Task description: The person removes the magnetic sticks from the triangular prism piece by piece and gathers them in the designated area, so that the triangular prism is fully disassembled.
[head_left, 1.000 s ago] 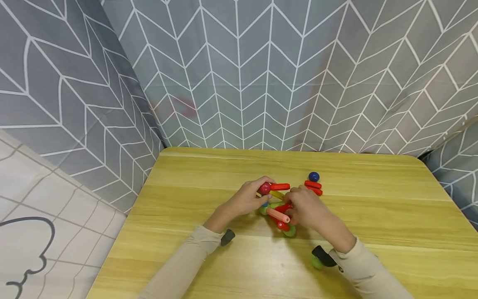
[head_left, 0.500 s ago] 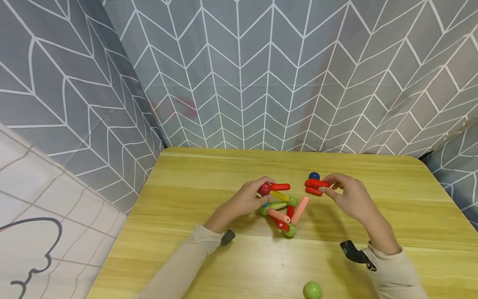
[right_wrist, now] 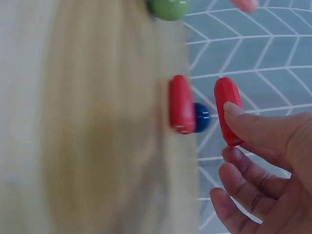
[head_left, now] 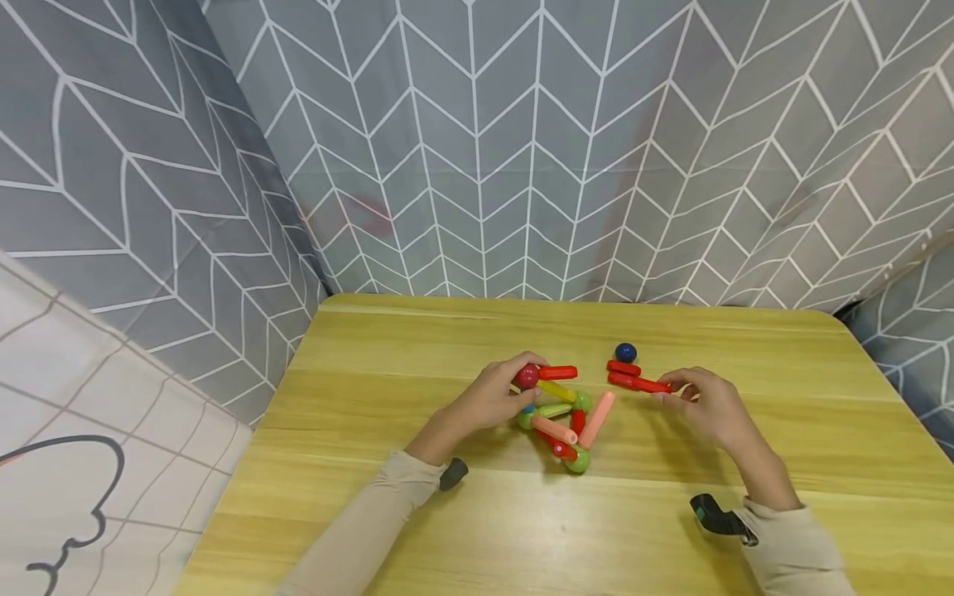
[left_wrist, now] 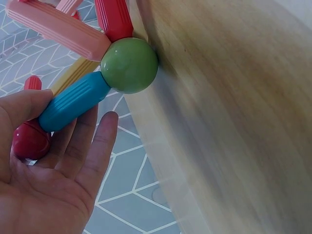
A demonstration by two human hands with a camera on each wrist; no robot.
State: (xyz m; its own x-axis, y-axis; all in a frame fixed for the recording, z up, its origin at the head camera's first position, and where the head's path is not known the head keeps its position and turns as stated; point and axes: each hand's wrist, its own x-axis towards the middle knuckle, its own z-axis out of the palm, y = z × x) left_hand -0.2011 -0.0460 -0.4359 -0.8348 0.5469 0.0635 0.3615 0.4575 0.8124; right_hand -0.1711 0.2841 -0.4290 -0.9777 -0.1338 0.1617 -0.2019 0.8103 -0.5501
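My left hand (head_left: 495,393) grips a corner of a structure of coloured magnetic rods and balls. Its thumb and curled fingers are at the dark red ball (left_wrist: 31,140) and blue rod (left_wrist: 75,101), which runs to a green ball (left_wrist: 129,65). Yellow (head_left: 556,391), red and salmon rods (head_left: 596,420) make up other sides. Off to the right, my right hand (head_left: 701,407) pinches a red rod (right_wrist: 228,112) between thumb and fingers. Beside that rod lie another red rod (right_wrist: 181,105) and a dark blue ball (head_left: 625,353).
The wooden table (head_left: 417,331) reaches back to a grey patterned curtain (head_left: 507,149). A red rod (head_left: 558,372) sticks out rightward from the dark red ball. Black wrist cameras (head_left: 717,515) sit on both wrists.
My right hand has left the structure, moved right and taken a red rod, now drawn rightward and lower. A loose green ball has rolled out of view at the front. My left hand stays put.
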